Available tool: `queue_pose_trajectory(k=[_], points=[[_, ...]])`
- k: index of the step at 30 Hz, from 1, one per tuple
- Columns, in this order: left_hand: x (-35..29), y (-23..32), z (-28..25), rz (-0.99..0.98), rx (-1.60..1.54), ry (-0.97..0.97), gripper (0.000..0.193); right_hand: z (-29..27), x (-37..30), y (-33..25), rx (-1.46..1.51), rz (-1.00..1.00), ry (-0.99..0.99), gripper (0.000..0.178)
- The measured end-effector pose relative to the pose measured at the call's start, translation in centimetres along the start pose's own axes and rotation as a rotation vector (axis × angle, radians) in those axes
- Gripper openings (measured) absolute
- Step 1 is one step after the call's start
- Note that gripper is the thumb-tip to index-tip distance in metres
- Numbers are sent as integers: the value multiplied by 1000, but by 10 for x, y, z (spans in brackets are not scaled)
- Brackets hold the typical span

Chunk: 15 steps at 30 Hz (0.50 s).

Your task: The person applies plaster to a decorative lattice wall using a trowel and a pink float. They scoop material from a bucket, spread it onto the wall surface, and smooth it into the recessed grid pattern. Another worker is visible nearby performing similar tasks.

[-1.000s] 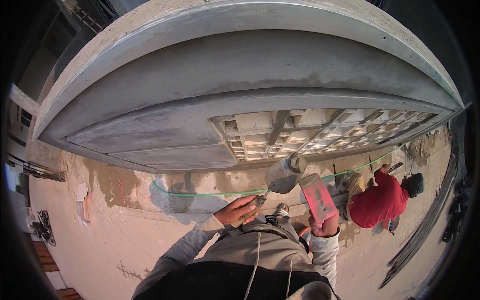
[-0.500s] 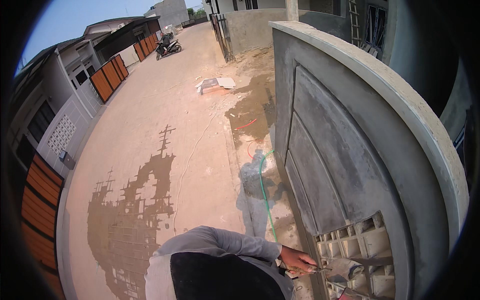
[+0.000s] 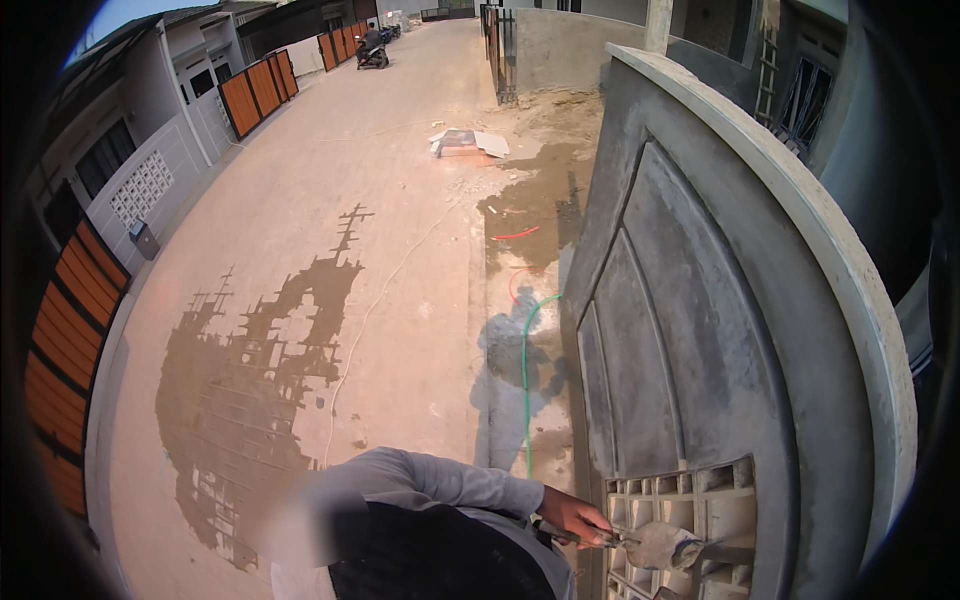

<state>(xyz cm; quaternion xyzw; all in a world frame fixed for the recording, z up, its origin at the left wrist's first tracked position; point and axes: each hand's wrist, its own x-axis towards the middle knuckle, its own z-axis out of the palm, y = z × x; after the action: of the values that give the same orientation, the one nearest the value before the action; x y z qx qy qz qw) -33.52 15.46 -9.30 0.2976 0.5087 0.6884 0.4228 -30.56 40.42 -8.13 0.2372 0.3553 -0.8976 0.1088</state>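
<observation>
My left hand (image 3: 578, 519), coming out of a grey sleeve, is closed around the handle of a trowel (image 3: 660, 547). The grey blade is smeared with what looks like mortar and points toward the wall. Behind it is a pale lattice of ventilation blocks (image 3: 725, 502), set low in a grey plastered wall (image 3: 700, 330). The blade overlaps the lattice; whether they touch I cannot tell. No right hand shows in the picture. A small brownish thing at the bottom edge, below the blade, is too cut off to make out.
A green hose (image 3: 527, 390) runs along the wall's foot beside a short red strip (image 3: 516, 234). Broken boards (image 3: 468, 144) lie farther up the road. A thin pale cable (image 3: 368, 325) crosses the paving near a wet patch (image 3: 245, 400). Someone rides a motorbike (image 3: 372, 50) in the distance.
The view has shifted, so the wall's lattice and my hand sit slightly farther left. The trowel blade shows more of its broad face. The motorbike has moved farther up the road.
</observation>
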Motion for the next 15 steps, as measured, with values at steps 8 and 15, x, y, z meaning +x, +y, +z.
queue_pose_trajectory(k=[8, 15], points=[[27, -22, -1, 59, -20, -83, 29, 0, 3, 3, -2, -14, 0, 46], [26, -20, 3, 89, -6, -121, 29, -2, 5, 7, 14, -16, 9, 46]])
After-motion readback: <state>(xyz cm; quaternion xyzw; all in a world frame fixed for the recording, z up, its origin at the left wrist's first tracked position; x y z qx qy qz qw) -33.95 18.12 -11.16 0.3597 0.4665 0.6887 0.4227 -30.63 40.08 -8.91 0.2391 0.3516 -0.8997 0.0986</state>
